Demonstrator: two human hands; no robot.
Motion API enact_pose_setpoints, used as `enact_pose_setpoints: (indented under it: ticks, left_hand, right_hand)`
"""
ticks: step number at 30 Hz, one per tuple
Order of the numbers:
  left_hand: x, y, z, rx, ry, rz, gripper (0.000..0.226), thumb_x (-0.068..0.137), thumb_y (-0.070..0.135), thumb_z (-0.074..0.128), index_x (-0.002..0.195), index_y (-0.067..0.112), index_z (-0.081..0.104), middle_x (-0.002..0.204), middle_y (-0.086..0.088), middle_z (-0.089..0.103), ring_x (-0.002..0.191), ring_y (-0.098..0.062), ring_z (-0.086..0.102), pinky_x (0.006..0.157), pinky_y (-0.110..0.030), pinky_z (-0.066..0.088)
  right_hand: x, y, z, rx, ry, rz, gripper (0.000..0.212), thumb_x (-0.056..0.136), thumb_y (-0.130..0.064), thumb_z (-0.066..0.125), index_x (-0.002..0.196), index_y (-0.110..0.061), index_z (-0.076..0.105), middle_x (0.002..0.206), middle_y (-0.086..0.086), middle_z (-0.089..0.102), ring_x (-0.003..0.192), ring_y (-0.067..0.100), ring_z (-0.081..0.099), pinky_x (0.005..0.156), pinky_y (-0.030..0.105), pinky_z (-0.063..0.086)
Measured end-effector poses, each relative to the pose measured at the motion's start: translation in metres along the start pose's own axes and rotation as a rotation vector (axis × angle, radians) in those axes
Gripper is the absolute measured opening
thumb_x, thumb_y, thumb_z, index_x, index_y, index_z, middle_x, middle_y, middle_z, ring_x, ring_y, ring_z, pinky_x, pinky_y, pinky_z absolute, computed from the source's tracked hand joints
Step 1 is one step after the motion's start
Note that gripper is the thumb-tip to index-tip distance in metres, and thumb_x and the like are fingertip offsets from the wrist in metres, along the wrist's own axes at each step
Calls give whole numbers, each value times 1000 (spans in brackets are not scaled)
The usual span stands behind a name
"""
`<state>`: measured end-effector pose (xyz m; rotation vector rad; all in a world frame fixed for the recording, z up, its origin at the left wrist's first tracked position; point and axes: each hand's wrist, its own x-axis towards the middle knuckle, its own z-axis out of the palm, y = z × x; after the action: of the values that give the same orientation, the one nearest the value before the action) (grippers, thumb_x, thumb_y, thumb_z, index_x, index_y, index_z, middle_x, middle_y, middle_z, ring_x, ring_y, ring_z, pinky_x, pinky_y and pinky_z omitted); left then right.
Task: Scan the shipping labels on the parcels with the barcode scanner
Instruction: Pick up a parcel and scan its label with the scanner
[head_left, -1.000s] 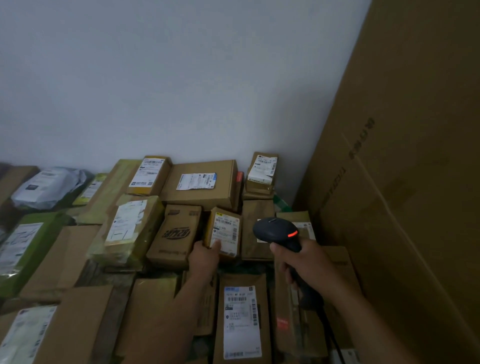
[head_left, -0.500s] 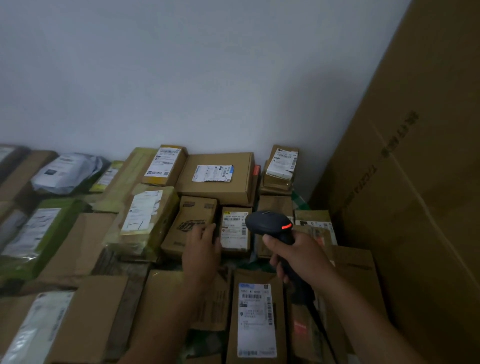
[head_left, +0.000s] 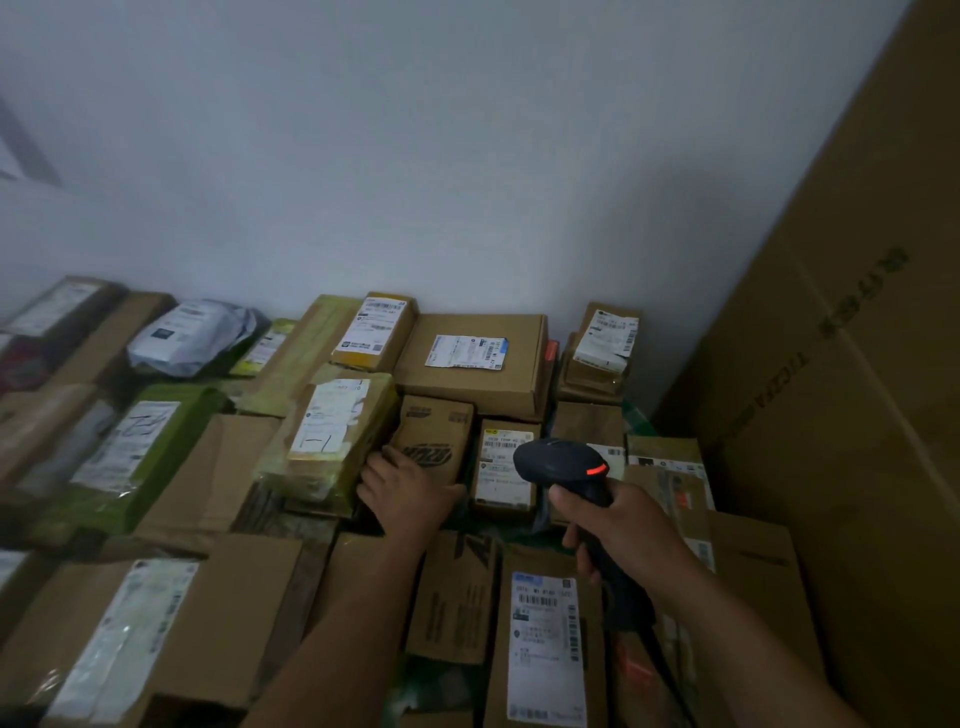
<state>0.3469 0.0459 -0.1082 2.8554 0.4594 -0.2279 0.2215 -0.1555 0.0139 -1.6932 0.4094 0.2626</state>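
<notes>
Scanner: the black pistol-grip barcode scanner (head_left: 558, 460) sits right of centre with its red light lit. Its head is aimed away from the camera, toward the small cardboard parcel with a white and yellow shipping label (head_left: 504, 467) just left of it.
Right hand: the right hand (head_left: 618, 525) has its fingers clamped round the scanner's handle, a hold that probably lets the wrist swing the head from label to label.
Left hand: the left hand (head_left: 410, 491), at centre, grips the near end of the brown cardboard box with a printed logo (head_left: 434, 431), fingers on its left edge and thumb on its right.
Reason: no label shows on that box's top, so the grip is likely for turning it over.
Pile: other labelled parcels (head_left: 470, 358) fill the lower half, most of them label-up for reading.
Right edge: a tall brown cardboard carton (head_left: 831, 415) walls in the pile.
</notes>
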Motion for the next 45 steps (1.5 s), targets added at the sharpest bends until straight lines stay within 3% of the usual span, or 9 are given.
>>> enact_pose_setpoints:
  ticks: [13,17,21,27,30,33,38,40,45]
  left_hand:
    - [-80,-7,-75,-540,234,162,94,65,54,77,147,32,37,156,-12,20,142,-36,15,117,-54,11]
    - [-122,-13,-115,-891,42,224,74,76,45,79,143,35,48,149,-2,42,139,-26,35,114,-52,33]
    - [-170,-19,-134,-1270,-299,228,39,86,29,71,121,43,59,120,2,68,103,-22,69,84,-40,57]
    - [-204,-25,-128,-1440,-611,308,49,86,37,57,127,10,58,116,-13,71,108,-31,68,95,-49,51]
    - [-205,-24,-128,-1350,-546,333,34,98,28,53,131,28,59,114,2,73,105,-20,70,92,-42,55]
    - [-205,-18,-132,-1120,-408,389,47,103,23,48,137,54,40,118,25,63,100,1,64,75,-14,51]
    - [-216,-14,-133,-1089,-501,430,49,67,78,58,111,61,44,88,41,64,78,25,59,54,-1,45]
    - [-217,-14,-126,-1160,-620,433,67,59,80,70,117,54,47,102,30,70,89,11,67,62,-7,51]
    - [-217,-20,-103,-1405,-724,376,81,74,32,83,140,46,39,124,5,69,111,-17,68,76,-26,58]
  right_hand:
    - [-53,-15,-18,73,20,-118,24,87,-37,71,97,-15,66,74,8,73,58,20,68,51,25,54]
    - [-73,-15,-25,217,84,-111,49,60,-48,80,97,-18,71,88,9,77,81,23,75,71,35,59]
    - [-91,-11,-33,421,118,-42,66,53,-42,87,112,-21,70,102,8,76,94,30,73,91,51,55]
    - [-108,2,-39,711,-7,41,51,51,-39,84,94,-10,79,98,17,74,86,32,71,80,42,56]
    - [-114,5,-38,703,11,-12,49,52,-37,83,93,-11,79,100,16,74,89,32,72,86,46,55]
    - [-119,1,-39,685,71,-108,35,49,-34,82,78,-15,76,85,11,75,75,25,74,58,35,57]
    - [-129,-9,-37,573,86,-243,30,59,-23,79,86,-12,73,79,6,76,72,22,74,52,26,55]
    - [-133,-13,-36,492,52,-247,27,57,-26,82,83,-21,78,84,5,78,76,21,75,53,24,55]
    - [-136,-16,-35,353,-10,-217,27,67,-30,87,90,-38,76,94,1,78,86,19,75,62,24,57]
